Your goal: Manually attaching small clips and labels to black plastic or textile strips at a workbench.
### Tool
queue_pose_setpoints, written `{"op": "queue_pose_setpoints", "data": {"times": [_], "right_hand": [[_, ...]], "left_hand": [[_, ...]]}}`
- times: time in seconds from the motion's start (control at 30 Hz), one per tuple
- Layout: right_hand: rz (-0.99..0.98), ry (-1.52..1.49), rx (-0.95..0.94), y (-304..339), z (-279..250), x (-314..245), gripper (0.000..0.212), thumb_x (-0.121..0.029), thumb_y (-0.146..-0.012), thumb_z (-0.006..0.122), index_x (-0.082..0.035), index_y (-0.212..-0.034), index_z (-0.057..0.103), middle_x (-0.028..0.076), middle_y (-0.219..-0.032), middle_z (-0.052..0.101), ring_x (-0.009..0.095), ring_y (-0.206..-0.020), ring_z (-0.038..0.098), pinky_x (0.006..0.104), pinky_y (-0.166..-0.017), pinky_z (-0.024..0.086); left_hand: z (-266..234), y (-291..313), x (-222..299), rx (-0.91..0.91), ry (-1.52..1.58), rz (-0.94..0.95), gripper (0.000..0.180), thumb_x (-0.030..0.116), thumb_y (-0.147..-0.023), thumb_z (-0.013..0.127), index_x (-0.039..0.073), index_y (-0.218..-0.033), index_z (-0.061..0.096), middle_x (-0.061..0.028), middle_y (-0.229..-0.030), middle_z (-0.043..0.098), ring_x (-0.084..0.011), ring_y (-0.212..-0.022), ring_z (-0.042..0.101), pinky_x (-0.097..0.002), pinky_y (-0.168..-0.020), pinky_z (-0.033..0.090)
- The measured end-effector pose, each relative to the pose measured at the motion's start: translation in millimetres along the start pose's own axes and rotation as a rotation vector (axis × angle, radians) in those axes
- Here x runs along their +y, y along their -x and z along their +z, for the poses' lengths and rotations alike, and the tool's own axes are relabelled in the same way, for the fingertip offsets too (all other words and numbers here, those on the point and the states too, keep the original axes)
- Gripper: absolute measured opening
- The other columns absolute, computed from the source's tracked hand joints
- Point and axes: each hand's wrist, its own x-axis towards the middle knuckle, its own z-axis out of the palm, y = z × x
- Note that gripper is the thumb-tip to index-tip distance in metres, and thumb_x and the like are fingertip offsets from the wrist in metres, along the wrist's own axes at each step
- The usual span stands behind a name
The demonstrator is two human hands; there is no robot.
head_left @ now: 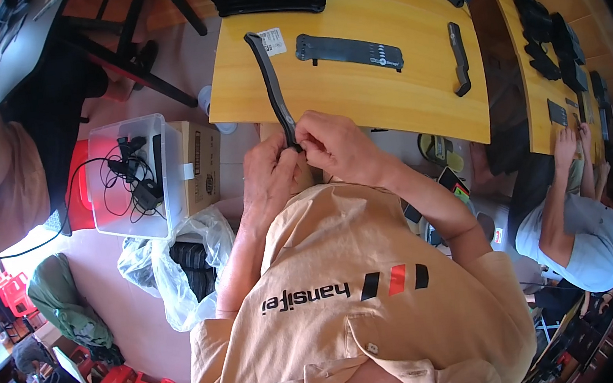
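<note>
- 1 bare left hand point(266, 173) held the near end of a long, narrow, gently curved black-and-grey strip point(274, 92), seemingly plastic; the bare right hand point(335, 142) pinched the same end, its exact fingertip hold hidden.
- That end sat just off the near edge of the yellow, wood-grained table point(410, 98); the rest reached over the top.
- Good handling probably called for the left hand to steady the strip while the right made small, even movements, without twisting the free length.
- Its long axis ran away from the person, leaning left, the far end just left of the small white label point(275, 41).
</note>
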Motion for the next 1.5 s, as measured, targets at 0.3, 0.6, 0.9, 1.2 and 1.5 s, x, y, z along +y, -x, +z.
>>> {"op": "queue_pose_setpoints", "data": {"times": [0.3,0.6,0.9,1.2,1.5], "right_hand": [[0.375,-0.611,-0.238,1.2,-9.3,4.6,0.004,0.001,-0.083,0.047,0.001,-0.086,0.049,0.0,-0.077,0.048,0.005,-0.07,0.05,0.0208,-0.062,0.051],[0.397,-0.696,-0.266,-3.5,-11.8,2.2,0.003,0.0,-0.085,0.048,0.001,-0.087,0.049,0.001,-0.082,0.05,0.006,-0.073,0.052,0.0211,-0.062,0.05],[0.479,-0.924,-0.316,-5.9,-22.1,-6.6,0.005,-0.002,-0.083,0.047,-0.001,-0.084,0.051,0.0,-0.076,0.053,0.006,-0.074,0.054,0.0197,-0.06,0.048],[-0.038,-0.057,-0.099,-1.3,-20.5,-34.2,0.012,-0.008,-0.081,0.057,-0.002,-0.085,0.047,0.008,-0.072,0.047,0.022,-0.064,0.049,0.0318,-0.057,0.04],[-0.078,-0.285,-0.102,4.2,-18.4,-33.2,0.011,-0.005,-0.081,0.055,-0.001,-0.077,0.046,0.011,-0.07,0.046,0.026,-0.066,0.048,0.0366,-0.058,0.038]], "left_hand": [[-8.7,4.5,5.6,-0.102,0.002,0.014,0.018,0.012,-0.079,0.046,-0.003,-0.075,0.056,-0.0055,-0.056,0.052,-0.0091,-0.049,0.049,-0.0235,-0.044,0.039],[-6.3,9.6,9.4,-0.069,-0.072,0.033,0.028,0.022,-0.086,0.048,-0.003,-0.076,0.055,-0.0096,-0.055,0.052,-0.0166,-0.048,0.05,-0.0297,-0.049,0.041],[-15.1,8.8,7.3,-0.174,-0.143,0.21,0.028,0.021,-0.091,0.049,0.001,-0.071,0.052,0.0006,-0.058,0.049,-0.0037,-0.05,0.042,-0.0197,-0.043,0.033],[-17.8,22.7,31.3,-0.107,0.105,0.074,0.029,0.017,-0.09,0.05,-0.001,-0.067,0.053,0.0004,-0.056,0.047,-0.004,-0.049,0.04,-0.02,-0.043,0.03],[-17.4,28.3,34.1,-0.18,0.141,0.061,0.031,0.019,-0.091,0.049,0.001,-0.066,0.054,0.002,-0.053,0.047,-0.0023,-0.044,0.038,-0.0182,-0.04,0.027]]}}
